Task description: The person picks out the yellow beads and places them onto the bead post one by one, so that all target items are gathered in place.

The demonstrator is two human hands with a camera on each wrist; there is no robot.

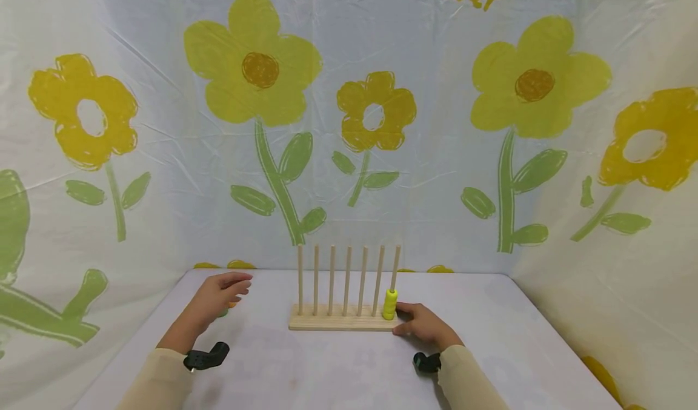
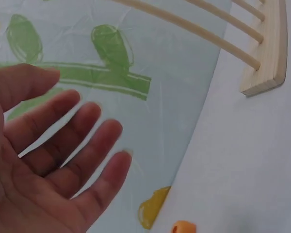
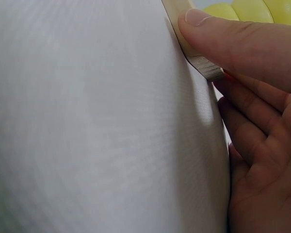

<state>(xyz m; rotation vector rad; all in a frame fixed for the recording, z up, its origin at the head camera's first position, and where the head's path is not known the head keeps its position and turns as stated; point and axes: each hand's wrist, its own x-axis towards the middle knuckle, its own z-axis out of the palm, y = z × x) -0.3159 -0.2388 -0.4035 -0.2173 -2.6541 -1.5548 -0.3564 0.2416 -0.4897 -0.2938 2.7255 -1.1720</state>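
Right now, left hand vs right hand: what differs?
The left hand holds nothing; the right hand grips one end of the wooden base. The left hand is well away from the yellow beads; the right hand is close beside them. Both come out of cream sleeves.

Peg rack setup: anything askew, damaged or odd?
Nothing stands out. The peg rack stands upright, its pegs look unbroken, and the yellow beads sit stacked on the rightmost peg, with the right hand gripping that end. The orange piece near the left hand is only partly visible, so I can't judge it.
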